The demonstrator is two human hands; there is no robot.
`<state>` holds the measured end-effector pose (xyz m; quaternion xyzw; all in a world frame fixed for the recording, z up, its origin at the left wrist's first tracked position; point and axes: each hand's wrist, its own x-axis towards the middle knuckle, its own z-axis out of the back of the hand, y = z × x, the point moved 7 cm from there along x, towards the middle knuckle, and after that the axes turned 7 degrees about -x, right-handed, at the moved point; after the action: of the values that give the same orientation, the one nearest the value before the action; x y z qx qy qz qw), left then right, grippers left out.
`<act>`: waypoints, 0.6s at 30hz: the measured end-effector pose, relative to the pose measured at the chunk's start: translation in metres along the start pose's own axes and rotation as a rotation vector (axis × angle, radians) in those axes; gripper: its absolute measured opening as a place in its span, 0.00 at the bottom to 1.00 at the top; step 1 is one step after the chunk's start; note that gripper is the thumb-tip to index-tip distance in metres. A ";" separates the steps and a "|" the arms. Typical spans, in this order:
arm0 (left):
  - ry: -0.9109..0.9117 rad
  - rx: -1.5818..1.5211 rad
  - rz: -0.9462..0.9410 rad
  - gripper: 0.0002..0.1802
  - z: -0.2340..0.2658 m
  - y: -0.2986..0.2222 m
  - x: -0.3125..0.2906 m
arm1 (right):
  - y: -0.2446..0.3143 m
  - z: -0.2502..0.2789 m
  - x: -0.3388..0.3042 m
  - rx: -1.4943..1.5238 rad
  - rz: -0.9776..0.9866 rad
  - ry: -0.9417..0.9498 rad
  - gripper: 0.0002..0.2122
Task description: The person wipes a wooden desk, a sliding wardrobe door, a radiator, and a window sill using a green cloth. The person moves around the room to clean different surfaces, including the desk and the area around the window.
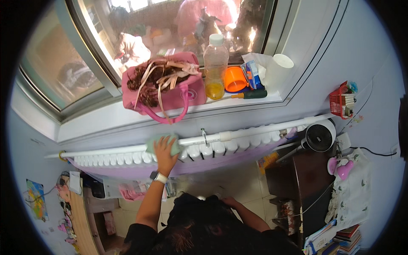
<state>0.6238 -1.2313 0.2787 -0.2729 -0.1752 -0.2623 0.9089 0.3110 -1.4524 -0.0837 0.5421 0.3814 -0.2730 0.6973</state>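
Head view, looking down: right hand (pixel 228 201) low by the body, fingers half hidden, grip cannot be told. Left hand (pixel 165 149), watch on wrist, presses flat with fingers spread on a pale green soft cloth (pixel 163 143) atop the white ribbed radiator (pixel 221 149). Cloth looks light, limp, likely bunches; best held by a gathered fold. White rail (pixel 238 133) crowds just above; beyond, the windowsill (pixel 106 114) carries a pink fabric handbag (pixel 163 87) and clear plastic bottle (pixel 215 63).
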 end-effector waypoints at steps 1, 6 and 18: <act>0.038 -0.040 -0.066 0.37 -0.014 -0.029 0.016 | -0.009 0.004 0.003 0.035 0.015 0.020 0.23; -0.126 -0.253 0.082 0.30 -0.070 -0.112 0.053 | -0.041 0.033 0.067 -0.331 0.075 -0.051 0.22; -0.001 0.076 0.114 0.43 0.049 0.071 -0.024 | 0.021 0.010 0.024 -0.160 0.158 0.046 0.20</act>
<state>0.6367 -1.1421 0.2776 -0.2479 -0.1696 -0.2034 0.9319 0.3431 -1.4559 -0.0906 0.5192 0.3741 -0.1732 0.7487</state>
